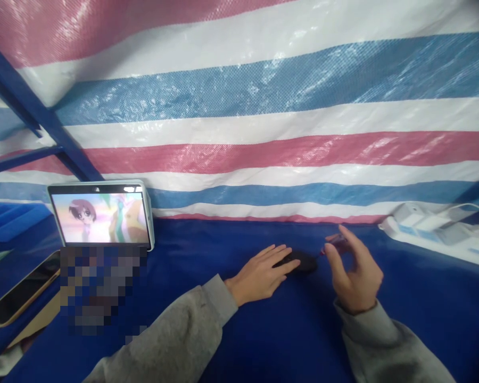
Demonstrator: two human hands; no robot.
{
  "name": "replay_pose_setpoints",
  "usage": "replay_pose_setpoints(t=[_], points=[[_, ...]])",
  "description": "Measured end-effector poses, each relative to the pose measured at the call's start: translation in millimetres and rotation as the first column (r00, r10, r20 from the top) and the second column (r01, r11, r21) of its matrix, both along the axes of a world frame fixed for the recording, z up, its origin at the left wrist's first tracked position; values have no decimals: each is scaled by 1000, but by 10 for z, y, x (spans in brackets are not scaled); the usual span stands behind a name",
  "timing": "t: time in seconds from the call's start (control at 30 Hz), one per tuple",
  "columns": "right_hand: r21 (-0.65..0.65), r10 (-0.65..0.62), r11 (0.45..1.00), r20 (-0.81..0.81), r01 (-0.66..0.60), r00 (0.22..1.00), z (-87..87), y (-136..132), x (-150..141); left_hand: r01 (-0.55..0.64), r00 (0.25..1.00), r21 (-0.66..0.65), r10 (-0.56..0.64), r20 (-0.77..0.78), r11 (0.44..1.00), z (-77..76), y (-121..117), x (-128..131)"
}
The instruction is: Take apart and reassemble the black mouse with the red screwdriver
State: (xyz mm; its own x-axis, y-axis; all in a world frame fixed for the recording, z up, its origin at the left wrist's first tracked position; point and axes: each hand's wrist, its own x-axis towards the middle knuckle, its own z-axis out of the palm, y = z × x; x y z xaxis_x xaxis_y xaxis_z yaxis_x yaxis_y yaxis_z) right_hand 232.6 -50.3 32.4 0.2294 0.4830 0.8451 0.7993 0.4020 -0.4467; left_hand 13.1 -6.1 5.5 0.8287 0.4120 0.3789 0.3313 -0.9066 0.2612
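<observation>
A black, rounded object that looks like a computer mouse (pixel 305 261) lies on the blue table surface. Stretched over its left end, my left hand (pixel 259 274) holds it, with fingers on the far side and the thumb nearer me. To the right of it, my right hand (pixel 357 271) pinches a small screwdriver (pixel 338 243) with a dark reddish-purple, see-through handle between thumb and fingers. The screwdriver's thin tip points left, at the mouse's right end. Whether the tip touches the mouse I cannot tell.
A tablet (pixel 101 218) playing a cartoon stands at the left. A phone (pixel 24 290) lies near it, with a blue tray (pixel 16 219) behind. White power strips (pixel 435 234) with a cable sit at the right. A striped sheet (pixel 263 154) hangs behind the table.
</observation>
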Motion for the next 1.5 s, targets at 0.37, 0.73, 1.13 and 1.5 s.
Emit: replay_pose_setpoints(t=[0.37,0.73,1.13,1.5], points=[[-247,-214,955,-187,165,959,0,58,140,-162,984,-143,170,44,976,10,-10,-13],[-720,-5,687,133,100,991,-343,134,86,-282,898,-466,402,180,838,28,133,-53],[-889,12,446,-109,-103,994,-191,95,-61,-422,867,-359,487,110,833,-97,166,-28],[-712,17,701,86,50,996,-198,83,-46,-358,900,-326,416,129,875,4,95,-22]])
